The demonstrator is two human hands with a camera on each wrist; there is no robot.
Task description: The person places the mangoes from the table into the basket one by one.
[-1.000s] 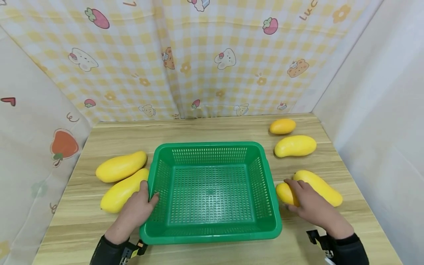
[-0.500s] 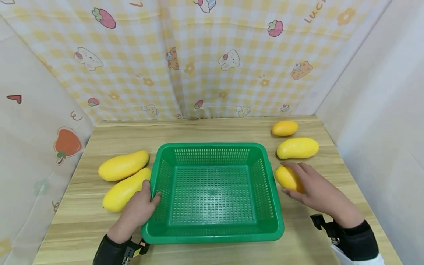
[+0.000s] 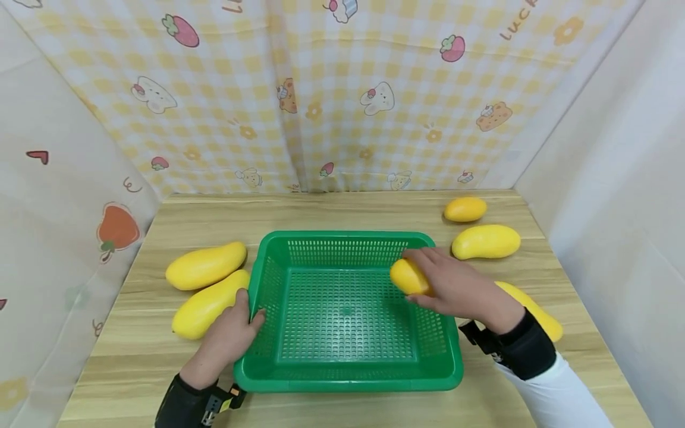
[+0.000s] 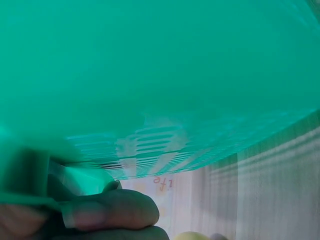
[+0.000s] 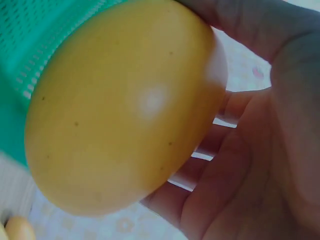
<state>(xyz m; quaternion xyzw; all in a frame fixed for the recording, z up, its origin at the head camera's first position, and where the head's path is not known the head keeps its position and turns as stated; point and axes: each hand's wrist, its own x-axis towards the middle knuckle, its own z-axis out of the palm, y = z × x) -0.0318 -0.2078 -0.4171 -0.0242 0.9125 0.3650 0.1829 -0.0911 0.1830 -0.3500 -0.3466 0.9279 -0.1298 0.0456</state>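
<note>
My right hand point(image 3: 455, 285) grips a small orange-yellow mango point(image 3: 411, 277) above the right part of a green plastic basket point(image 3: 348, 385). The right wrist view shows the mango point(image 5: 125, 110) close up, smooth with a few dark specks, thumb on one side and fingers on the other. With the thumb inside and fingers outside, my left hand point(image 3: 227, 333) holds the basket's left rim. Fingers point(image 4: 115, 210) curl at the rim in the left wrist view. Beside that hand lie two long yellow mangoes, one farther back point(image 3: 206, 266) and one nearer point(image 3: 209, 306).
To the basket's right, a small orange mango point(image 3: 465, 210) lies at the back, a long yellow mango point(image 3: 486, 241) in front of it. Another long yellow mango point(image 3: 535, 312) is partly hidden behind my right arm. A checked curtain point(image 3: 342, 119) rises behind the wooden table point(image 3: 128, 362).
My right hand has lifted the small mango from beside a long one on the right and carried it left over the basket. My left hand keeps its hold on the rim.
</note>
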